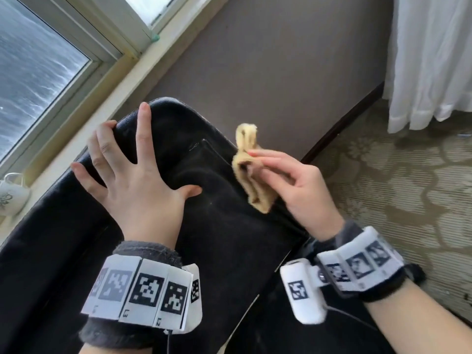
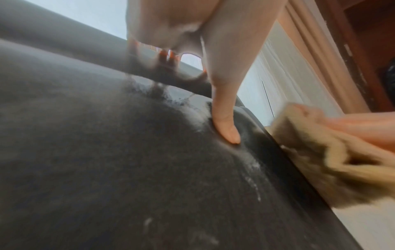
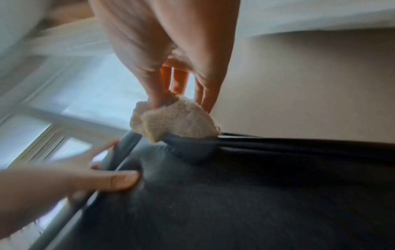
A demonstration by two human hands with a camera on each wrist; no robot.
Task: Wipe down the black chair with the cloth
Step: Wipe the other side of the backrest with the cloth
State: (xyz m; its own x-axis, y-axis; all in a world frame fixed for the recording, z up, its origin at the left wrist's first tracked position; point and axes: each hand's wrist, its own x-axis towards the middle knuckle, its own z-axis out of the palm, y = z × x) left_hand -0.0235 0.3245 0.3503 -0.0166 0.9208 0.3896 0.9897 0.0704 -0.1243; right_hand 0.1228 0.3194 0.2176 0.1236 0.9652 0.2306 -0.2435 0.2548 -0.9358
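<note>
Cloth [image 1: 251, 169], tan and bunched, sits pinched in the right hand [image 1: 298, 185] at the chair's [image 1: 217, 238] right edge, touching or just above it. From there the unwiped black surface lies leftward, so the right hand is nearer for the stroke. The left hand [image 1: 132, 175], fingers spread wide, presses flat on the chair's top, holding nothing. Pale streaks mark the chair.

A pale-framed window [image 1: 46, 65] lets in daylight above a cream sill [image 1: 107, 98] bearing a white floral cup [image 1: 11, 194]. Taupe wall [image 1: 281, 60], white sheer curtain [image 1: 429, 60], floral-patterned beige carpet [image 1: 396, 187].
</note>
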